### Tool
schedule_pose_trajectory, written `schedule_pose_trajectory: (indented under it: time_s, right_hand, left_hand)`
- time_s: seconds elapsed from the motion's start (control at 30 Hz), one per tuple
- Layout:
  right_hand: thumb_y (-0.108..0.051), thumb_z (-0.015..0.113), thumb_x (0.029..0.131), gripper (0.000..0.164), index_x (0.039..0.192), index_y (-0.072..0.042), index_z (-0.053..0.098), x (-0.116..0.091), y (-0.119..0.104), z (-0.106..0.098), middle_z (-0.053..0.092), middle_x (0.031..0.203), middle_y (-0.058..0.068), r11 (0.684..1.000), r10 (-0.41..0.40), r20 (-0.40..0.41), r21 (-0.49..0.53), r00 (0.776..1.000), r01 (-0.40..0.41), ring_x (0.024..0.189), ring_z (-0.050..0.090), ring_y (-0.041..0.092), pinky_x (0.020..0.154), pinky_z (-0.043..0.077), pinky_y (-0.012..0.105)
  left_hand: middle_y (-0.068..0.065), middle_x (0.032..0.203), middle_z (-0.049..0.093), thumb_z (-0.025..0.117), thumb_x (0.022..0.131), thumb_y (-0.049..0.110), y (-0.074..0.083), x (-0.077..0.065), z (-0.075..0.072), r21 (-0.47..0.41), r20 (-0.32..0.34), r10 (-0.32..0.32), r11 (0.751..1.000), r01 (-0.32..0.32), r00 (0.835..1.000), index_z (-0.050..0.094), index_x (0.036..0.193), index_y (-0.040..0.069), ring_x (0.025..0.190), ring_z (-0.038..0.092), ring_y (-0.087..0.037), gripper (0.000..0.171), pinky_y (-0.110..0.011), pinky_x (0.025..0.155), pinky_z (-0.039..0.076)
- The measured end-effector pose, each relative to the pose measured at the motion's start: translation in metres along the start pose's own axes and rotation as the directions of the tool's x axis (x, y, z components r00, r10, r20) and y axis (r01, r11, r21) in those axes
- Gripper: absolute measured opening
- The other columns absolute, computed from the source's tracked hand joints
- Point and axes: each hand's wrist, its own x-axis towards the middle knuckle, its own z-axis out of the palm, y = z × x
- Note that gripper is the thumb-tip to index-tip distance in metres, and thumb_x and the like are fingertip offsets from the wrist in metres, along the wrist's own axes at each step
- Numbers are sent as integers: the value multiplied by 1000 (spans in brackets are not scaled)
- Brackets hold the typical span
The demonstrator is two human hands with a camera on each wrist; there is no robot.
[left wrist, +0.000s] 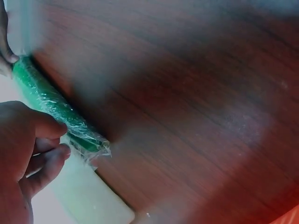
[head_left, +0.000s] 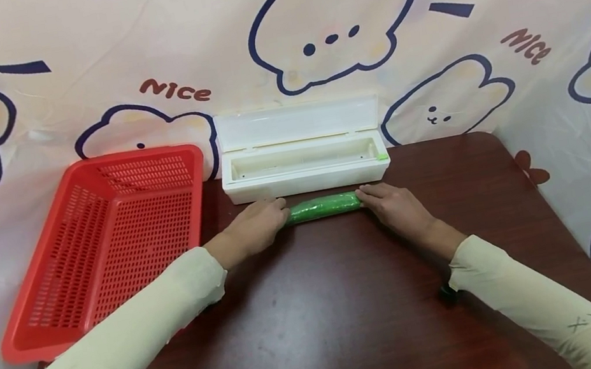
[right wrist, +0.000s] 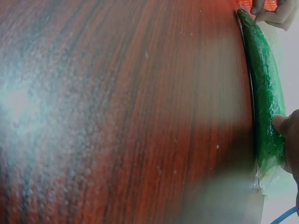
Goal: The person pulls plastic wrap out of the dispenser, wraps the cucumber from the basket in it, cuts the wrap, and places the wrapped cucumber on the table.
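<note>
A green cucumber wrapped in clear cling film lies crosswise on the dark table, in front of a white cling film dispenser. At its left end my left hand pinches the wrapping with thumb and curled fingers. Loose, crinkled film sticks out past that end in the left wrist view. My right hand grips the other end, its thumb on the near side of the cucumber and its fingers partly hidden behind. The dispenser's lid stands raised at the back.
A red plastic basket with slotted walls stands at the left of the table. Patterned cloth hangs right behind the dispenser and along both sides. A small green tab marks the dispenser's right front corner.
</note>
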Motion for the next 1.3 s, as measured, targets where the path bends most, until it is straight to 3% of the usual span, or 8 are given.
schedule_pose_trajectory:
  time_s: [0.2, 0.33, 0.47, 0.63, 0.77, 0.9, 1.07, 1.3]
  right_hand:
    - [-13, 69, 86, 34, 120, -7, 67, -2, 1, 2, 67, 117, 12, 1000, -13, -22, 0, 1000, 13, 104, 67, 24, 79, 56, 38]
    - [-12, 71, 84, 32, 116, -7, 70, -4, 3, 3, 68, 115, 12, 999, -21, -61, 47, 998, 24, 104, 68, 24, 78, 56, 39]
    - [-12, 73, 83, 28, 110, -7, 72, -6, 3, 3, 69, 113, 11, 996, -22, -90, 78, 996, 29, 103, 67, 24, 78, 56, 39]
    - [-16, 74, 83, 20, 102, -7, 72, -5, 2, 3, 66, 108, 7, 998, -20, -75, 58, 997, 24, 100, 64, 19, 79, 56, 35]
    - [-20, 74, 83, 16, 92, -10, 66, -3, 3, 4, 59, 104, 3, 999, -10, -18, 39, 1000, 10, 97, 56, 18, 80, 50, 35]
    - [-26, 76, 81, 25, 91, -12, 57, 0, 5, 4, 53, 103, 2, 999, 5, 46, 33, 999, -7, 95, 49, 19, 77, 42, 36]
    - [-34, 77, 79, 44, 110, -12, 55, 6, 5, 3, 53, 113, 4, 996, 33, 109, 73, 993, -42, 102, 49, 19, 88, 44, 39]
    - [-53, 55, 91, 54, 131, -15, 53, 14, -3, 6, 56, 121, 0, 988, 66, 236, 121, 970, -96, 109, 52, 16, 96, 44, 39]
  left_hand:
    - [-4, 81, 59, 60, 91, 15, 0, 5, 0, -83, 59, -32, 996, 37, 998, 61, 90, 8, 76, 61, -22, 7, -36, 68, 51]
    - [-2, 75, 58, 55, 95, 18, -1, 8, 0, -136, 77, -91, 985, 101, 993, 60, 86, 10, 70, 59, -19, 14, -34, 63, 50]
    - [-3, 73, 58, 60, 92, 15, -1, 11, 1, -169, 95, -170, 968, 184, 981, 58, 92, 7, 68, 57, -18, 8, -35, 62, 50]
    - [-7, 85, 59, 71, 85, 18, 0, 15, 1, -185, 95, -222, 954, 237, 970, 53, 105, 5, 78, 60, -22, 30, -38, 65, 52]
    - [-9, 95, 57, 75, 80, 16, 2, 21, 2, -147, 74, -184, 970, 193, 980, 53, 109, 4, 87, 58, -25, 39, -40, 70, 52]
    - [-10, 98, 56, 75, 76, 12, 3, 29, 3, -151, 90, -136, 977, 148, 987, 52, 110, 2, 89, 57, -25, 42, -39, 74, 52]
    - [-13, 104, 57, 73, 77, 11, 6, 34, 2, -195, 191, -148, 963, 185, 970, 50, 117, -1, 95, 58, -26, 48, -39, 83, 51]
    - [-12, 101, 58, 70, 79, 9, 7, 34, 3, -224, 258, -111, 960, 171, 960, 52, 115, -2, 93, 57, -23, 41, -38, 81, 51]
